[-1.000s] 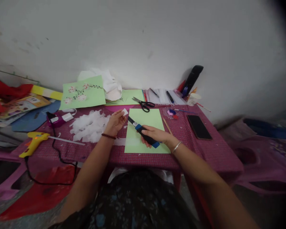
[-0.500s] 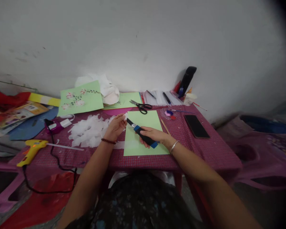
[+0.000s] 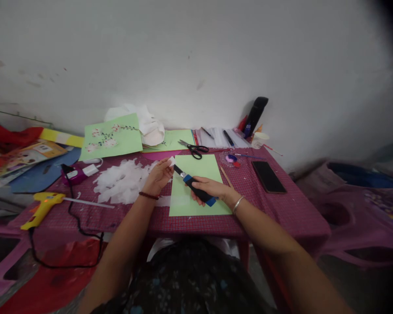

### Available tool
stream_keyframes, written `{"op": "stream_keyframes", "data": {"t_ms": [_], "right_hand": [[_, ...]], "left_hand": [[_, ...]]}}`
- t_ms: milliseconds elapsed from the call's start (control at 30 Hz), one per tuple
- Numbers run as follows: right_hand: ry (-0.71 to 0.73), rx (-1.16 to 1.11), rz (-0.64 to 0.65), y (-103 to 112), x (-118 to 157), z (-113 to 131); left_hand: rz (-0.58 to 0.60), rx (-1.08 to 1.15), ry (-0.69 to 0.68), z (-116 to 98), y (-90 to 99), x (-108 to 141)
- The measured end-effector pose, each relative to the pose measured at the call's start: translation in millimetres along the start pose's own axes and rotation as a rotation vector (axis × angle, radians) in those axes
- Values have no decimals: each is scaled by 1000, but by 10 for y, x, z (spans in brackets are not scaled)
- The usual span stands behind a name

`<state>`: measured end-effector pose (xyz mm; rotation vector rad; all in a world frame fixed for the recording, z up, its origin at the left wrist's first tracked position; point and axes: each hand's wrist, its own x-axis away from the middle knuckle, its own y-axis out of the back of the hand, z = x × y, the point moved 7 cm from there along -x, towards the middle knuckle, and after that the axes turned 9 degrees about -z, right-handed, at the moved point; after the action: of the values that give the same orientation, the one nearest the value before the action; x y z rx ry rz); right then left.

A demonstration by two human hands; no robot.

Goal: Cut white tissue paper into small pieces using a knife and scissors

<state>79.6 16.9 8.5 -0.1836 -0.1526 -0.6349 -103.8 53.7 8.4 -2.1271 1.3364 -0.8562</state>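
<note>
Between the thumb and fingers of my left hand [image 3: 160,175] is a small white paper piece [image 3: 172,161]. My right hand [image 3: 208,188] is wrapped round the black and blue handle of a utility knife [image 3: 199,190]. Its dark blade points up and left, with the tip at or close to the white piece; whether they touch I cannot tell. Both hands are over a light green sheet [image 3: 201,164] on the table. A heap of torn white paper pieces [image 3: 119,181] lies to the left of my left hand.
Black-handled scissors [image 3: 194,149] lie behind the green sheet. A yellow glue gun [image 3: 44,207] with a black cord is at the left. A phone [image 3: 268,176] rests on the right, near a wooden stick [image 3: 226,176]. A green sheet with painted flowers [image 3: 113,137] leans at the back left.
The view has shifted slightly. Both hands keep nearly the same pose, and the white piece shows a little more clearly above the knife's tip.
</note>
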Motion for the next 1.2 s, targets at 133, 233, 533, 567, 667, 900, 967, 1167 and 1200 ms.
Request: {"op": "stream_keyframes", "data": {"t_ms": [133,233,533,567,667,900,967,1167,1200], "right_hand": [[-11,-2,-9,5,-4,-7],[3,-7,-8,9,-6,2],[3,-20,-1,-5,4,11],[3,-21,-2,-5,4,12],[10,-25,-6,0,4,16],[40,-38,0,23,2,27],[38,-50,-7,29,5,31],[36,-85,-37,39,35,72],[40,-88,-40,38,39,82]], "left_hand": [[12,4,-2,-5,-13,12],[4,4,6,-8,-21,31],[-51,21,20,-22,-9,41],[-49,17,20,-21,-11,42],[-26,-6,10,-24,-27,51],[42,-86,-41,-30,-60,67],[56,-106,-51,-28,-69,73],[69,-146,-68,-41,-79,92],[66,-158,-68,-44,-78,95]]}}
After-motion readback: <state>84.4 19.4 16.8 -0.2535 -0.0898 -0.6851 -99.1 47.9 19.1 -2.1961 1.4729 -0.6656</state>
